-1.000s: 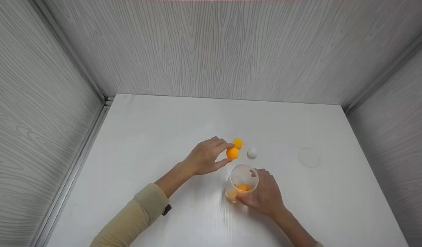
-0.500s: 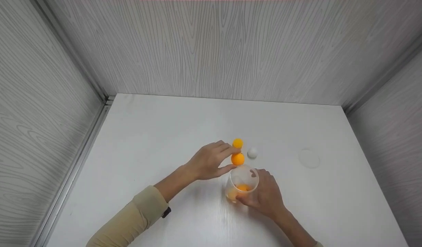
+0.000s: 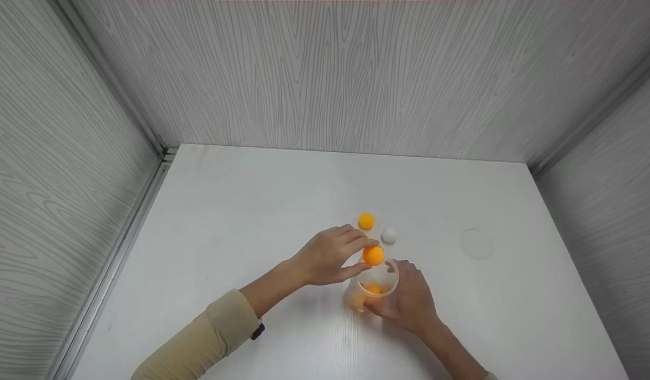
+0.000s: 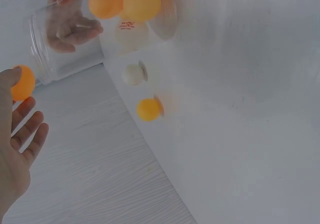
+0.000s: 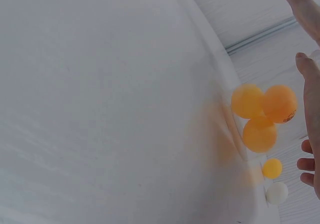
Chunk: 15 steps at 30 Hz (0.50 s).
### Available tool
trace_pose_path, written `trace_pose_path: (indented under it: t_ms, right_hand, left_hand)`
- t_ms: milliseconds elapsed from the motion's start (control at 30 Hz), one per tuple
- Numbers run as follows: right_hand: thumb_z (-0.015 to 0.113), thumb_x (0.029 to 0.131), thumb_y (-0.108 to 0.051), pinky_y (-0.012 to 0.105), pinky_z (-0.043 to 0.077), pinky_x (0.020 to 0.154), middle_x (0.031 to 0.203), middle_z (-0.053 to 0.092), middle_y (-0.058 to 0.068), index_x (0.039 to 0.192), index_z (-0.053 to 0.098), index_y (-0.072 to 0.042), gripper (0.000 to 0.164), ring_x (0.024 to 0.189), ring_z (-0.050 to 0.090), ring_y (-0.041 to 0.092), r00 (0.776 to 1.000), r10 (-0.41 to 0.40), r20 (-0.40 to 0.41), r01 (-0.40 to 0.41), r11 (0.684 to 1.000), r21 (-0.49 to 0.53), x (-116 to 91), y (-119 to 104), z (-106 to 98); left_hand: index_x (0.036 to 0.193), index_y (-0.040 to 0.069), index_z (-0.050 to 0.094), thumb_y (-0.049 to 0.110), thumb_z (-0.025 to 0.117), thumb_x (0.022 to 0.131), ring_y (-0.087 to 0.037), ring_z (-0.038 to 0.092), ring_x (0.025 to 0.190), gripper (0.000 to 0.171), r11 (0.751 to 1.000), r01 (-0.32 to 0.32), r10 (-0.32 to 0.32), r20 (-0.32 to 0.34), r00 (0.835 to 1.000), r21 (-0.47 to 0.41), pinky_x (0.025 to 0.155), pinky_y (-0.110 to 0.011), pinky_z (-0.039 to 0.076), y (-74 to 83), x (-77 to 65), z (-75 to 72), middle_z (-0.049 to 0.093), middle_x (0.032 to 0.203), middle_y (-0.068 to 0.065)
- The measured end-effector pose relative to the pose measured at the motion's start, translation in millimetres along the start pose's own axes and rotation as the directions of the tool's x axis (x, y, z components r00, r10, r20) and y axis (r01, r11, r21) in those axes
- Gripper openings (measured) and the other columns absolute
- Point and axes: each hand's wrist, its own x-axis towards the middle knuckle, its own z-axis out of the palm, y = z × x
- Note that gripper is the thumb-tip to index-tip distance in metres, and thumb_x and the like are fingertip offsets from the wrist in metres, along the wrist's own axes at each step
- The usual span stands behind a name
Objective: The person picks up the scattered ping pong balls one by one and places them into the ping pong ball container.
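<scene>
Between thumb and fingers my left hand (image 3: pixel 332 256) pinches an orange ping-pong ball (image 3: pixel 374 255), just over the far edge of a clear jar's mouth. The clear jar (image 4: pixel 80 59) stands on the table, and my right hand (image 3: pixel 413 298) grips it from the right side. Several orange ping-pong balls (image 4: pixel 142 4) lie at the jar's bottom. A pale round shape with red print (image 4: pixel 131 34) also shows through its wall in the left wrist view. Beyond the jar, a loose orange-yellow ball (image 3: pixel 366 220) and a white ball (image 3: pixel 388 235) rest on the table.
The white table (image 3: pixel 251 200) is bounded by grey wood-grain panels at the back (image 3: pixel 325 79), left (image 3: pixel 66 184) and right (image 3: pixel 610 211). A faint ring mark (image 3: pixel 476 243) lies on the tabletop to the right.
My left hand has carried the pinched orange ball toward me and slightly right, from beside the loose balls to over the jar's rim. The right hand and jar have stayed in place.
</scene>
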Motion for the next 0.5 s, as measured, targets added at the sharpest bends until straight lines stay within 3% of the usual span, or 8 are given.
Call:
trace_pose_path:
  t_ms: [500]
  right_hand:
    - [0.093,0.066,-0.057,0.032,0.055,0.075,0.105,0.068,0.002,0.128,0.058,-0.011,0.084,0.089,0.058,0.014,1.0,0.001,0.003,-0.001,1.0,0.007,0,-1,0]
  left_hand:
    - [0.129,0.015,0.071,0.037,0.073,0.099,-0.013,0.069,0.105,0.038,0.999,-0.03,0.031,0.036,0.999,-0.028,0.092,-0.02,0.059,7.8,-3.7,11.0,0.076,0.118,0.002]
